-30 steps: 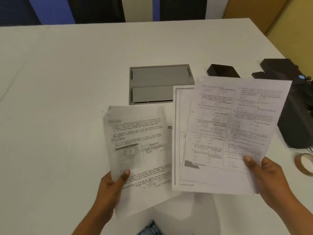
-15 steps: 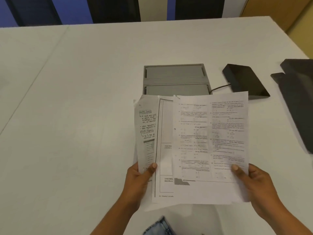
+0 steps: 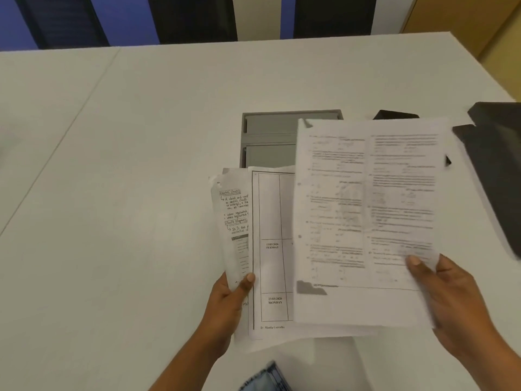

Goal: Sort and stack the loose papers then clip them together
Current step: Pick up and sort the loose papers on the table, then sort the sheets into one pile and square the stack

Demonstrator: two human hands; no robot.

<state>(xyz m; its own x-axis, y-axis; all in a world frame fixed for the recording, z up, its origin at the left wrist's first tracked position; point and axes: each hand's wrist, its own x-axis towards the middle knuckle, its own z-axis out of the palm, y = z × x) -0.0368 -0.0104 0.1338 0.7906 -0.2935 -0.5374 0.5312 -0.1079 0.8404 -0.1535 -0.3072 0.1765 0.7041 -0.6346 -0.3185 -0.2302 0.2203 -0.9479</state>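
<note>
I hold loose papers fanned above the white table (image 3: 112,193). My left hand (image 3: 228,303) pinches a handwritten notes sheet (image 3: 234,221) at its lower edge, thumb on top. Overlapping it lies a timetable sheet (image 3: 270,249) with dated rows. My right hand (image 3: 451,303) grips a printed two-column question sheet (image 3: 366,207) at its lower right corner; this sheet is on top and blurred by motion. No clip can be seen in either hand.
A grey tray-like box (image 3: 267,131) sits on the table behind the papers. A black flat device (image 3: 394,114) peeks out beyond the top sheet. A black bag or case (image 3: 496,165) lies at the right edge. Blue denim (image 3: 267,376) shows at the bottom.
The left hand brought its notes sheet right, under the timetable sheet. The top sheet in the right hand has now shifted right and up, uncovering more of the timetable.
</note>
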